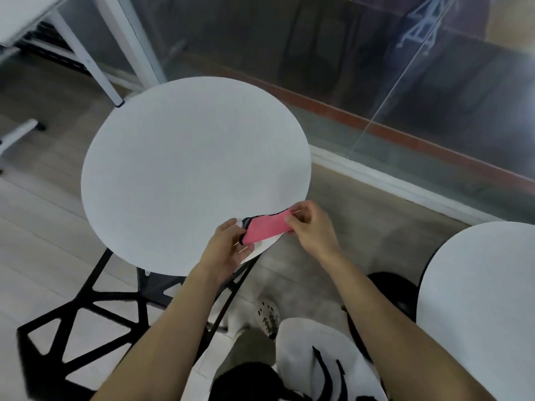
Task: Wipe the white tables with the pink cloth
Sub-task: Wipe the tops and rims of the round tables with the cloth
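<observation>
- The round white table (pixel 185 169) is seen bare, with a second white table (pixel 486 299) well apart at the right edge.
- The pink cloth (pixel 267 229) is held just above the near rim; it is judged light, soft and limp, best taken by its ends.
- The left hand (pixel 228 250) is closed on the cloth's left end.
- The right hand (pixel 309 227) is pinched shut on its right end.
</observation>
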